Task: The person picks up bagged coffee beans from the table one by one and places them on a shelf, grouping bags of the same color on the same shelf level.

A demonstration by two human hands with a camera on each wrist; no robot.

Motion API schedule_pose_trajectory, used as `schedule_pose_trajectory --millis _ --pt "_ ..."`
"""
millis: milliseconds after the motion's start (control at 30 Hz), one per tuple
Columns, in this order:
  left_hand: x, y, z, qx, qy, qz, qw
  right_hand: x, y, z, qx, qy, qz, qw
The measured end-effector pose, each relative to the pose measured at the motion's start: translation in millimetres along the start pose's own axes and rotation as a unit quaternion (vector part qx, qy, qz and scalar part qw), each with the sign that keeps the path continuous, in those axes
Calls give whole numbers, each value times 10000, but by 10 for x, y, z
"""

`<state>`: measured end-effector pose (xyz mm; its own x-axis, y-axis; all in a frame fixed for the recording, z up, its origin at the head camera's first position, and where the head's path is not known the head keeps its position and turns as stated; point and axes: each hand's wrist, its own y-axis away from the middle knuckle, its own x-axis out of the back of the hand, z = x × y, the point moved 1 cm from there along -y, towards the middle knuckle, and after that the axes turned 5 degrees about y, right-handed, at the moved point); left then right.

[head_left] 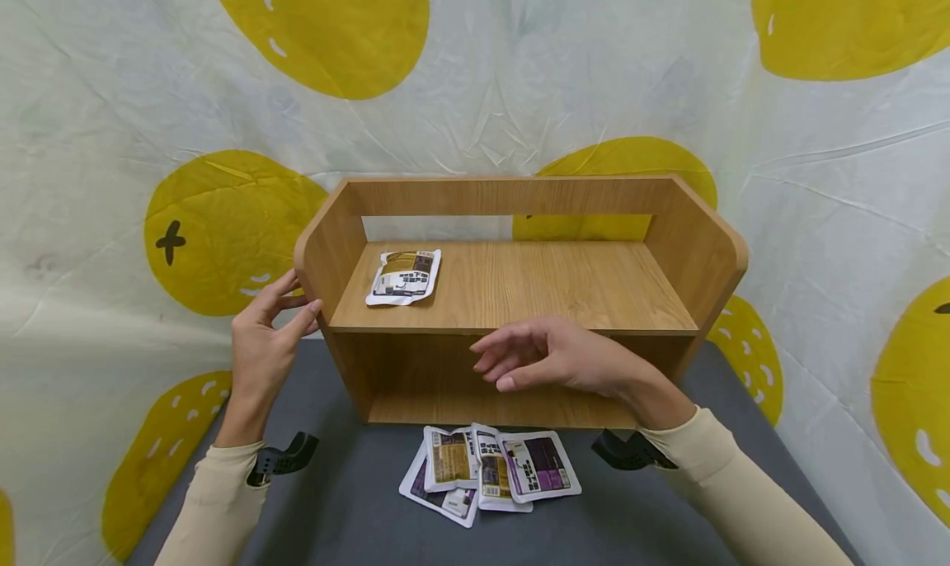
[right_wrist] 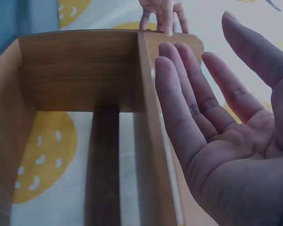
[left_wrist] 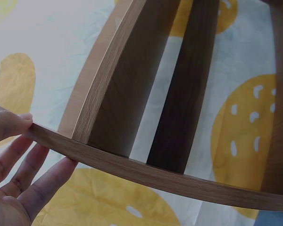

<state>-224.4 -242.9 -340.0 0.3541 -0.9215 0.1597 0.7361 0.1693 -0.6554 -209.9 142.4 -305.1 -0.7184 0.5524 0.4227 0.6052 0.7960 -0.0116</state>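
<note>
A two-tier wooden desktop shelf [head_left: 512, 290] stands in the middle of the head view. My left hand [head_left: 269, 339] pinches the front edge of its left side panel, with the thumb [left_wrist: 12, 123] on the inner face and the fingers outside. In front of the shelf my right hand [head_left: 552, 356] hovers with relaxed fingers and an empty palm, seen also in the right wrist view [right_wrist: 236, 136]. One white-edged packet [head_left: 404, 277] with a brown and yellow label lies on the upper board at the left. Several similar packets, including a purple one [head_left: 540, 467], overlap below the shelf's front.
A dark grey tabletop [head_left: 334, 500] carries the shelf and the packets. Behind hangs a white cloth [head_left: 475, 71] with large yellow printed shapes. The shelf's back has a long slot under its top rail [head_left: 505, 196].
</note>
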Motion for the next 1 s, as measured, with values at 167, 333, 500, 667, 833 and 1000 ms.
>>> schedule_pose_trajectory --millis 167,333,500,667,833,1000 --pt "2 7 0 34 -23 1 10000 -56 40 173 130 -132 111 9998" --pt "2 3 -4 -11 11 -9 10000 -94 68 373 373 -290 355 9983" --pt "-2 5 3 -47 28 -21 10000 -138 98 572 325 -563 429 9970" --pt "-6 3 7 -49 13 -30 10000 -195 132 763 264 -748 405 9960" --pt "-4 3 2 -52 -5 -30 10000 -253 157 937 116 -699 418 9966" --pt "-2 4 1 -10 5 -17 10000 -294 170 1093 -26 -579 439 9974"
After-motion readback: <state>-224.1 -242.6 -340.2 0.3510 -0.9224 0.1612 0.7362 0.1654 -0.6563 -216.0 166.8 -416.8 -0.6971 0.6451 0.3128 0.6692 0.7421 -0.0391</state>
